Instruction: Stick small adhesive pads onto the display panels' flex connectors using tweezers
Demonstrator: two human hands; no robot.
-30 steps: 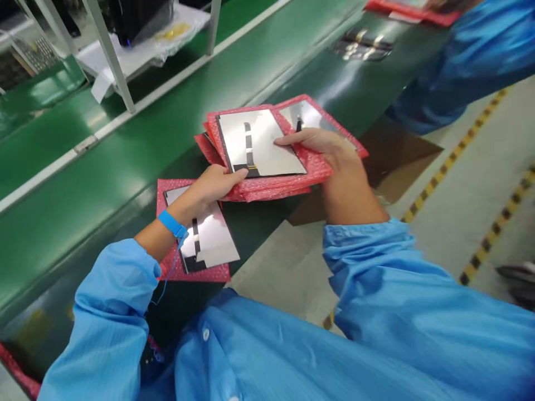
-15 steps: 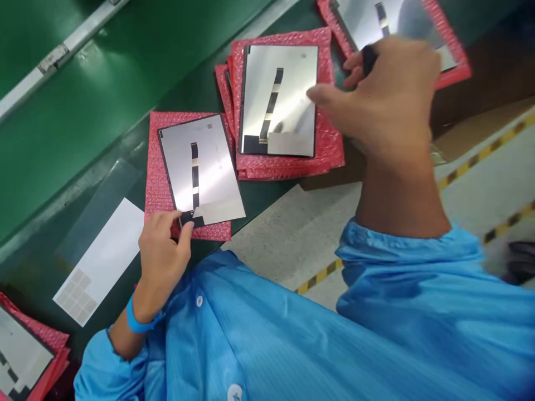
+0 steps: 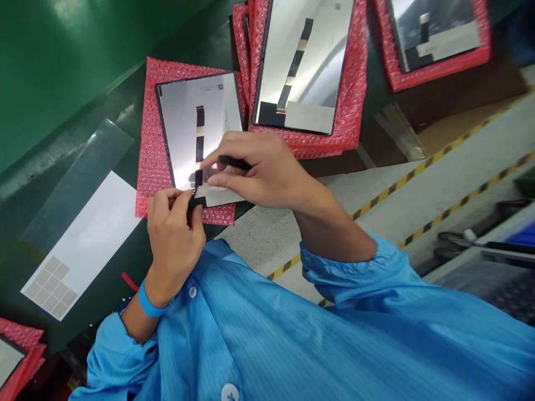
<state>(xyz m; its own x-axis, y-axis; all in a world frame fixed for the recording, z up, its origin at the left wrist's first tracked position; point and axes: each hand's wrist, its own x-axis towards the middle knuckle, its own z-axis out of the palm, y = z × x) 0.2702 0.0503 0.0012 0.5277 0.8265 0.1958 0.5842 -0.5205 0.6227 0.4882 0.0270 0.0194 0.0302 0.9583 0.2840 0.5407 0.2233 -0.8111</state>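
A silver-backed display panel (image 3: 179, 122) lies tilted on a red bubble-wrap bag (image 3: 152, 133) on the green bench. A flat flex cable (image 3: 200, 133), banded black and gold, runs up its middle. At the panel's lower left corner, beside the black strip, the curled fingers and thumb of my left hand (image 3: 173, 234) close on the edge. My right hand (image 3: 267, 172) is over the panel's lower part, gripping a slim black tool (image 3: 234, 162), perhaps tweezers. Its tip is hard to make out near the cable's lower end.
Stacked red bags with another panel (image 3: 309, 72) stand to the right, with a further bagged panel (image 3: 443, 33) beyond. A white sheet with grey square stickers (image 3: 83, 250) and a clear plastic strip (image 3: 79, 178) lie left. More red bags (image 3: 25, 345) sit lower left.
My right hand has swung left from the far-right panels to the panel under my left hand, carrying the black tool. My left hand stays at the corner. The view has shifted.
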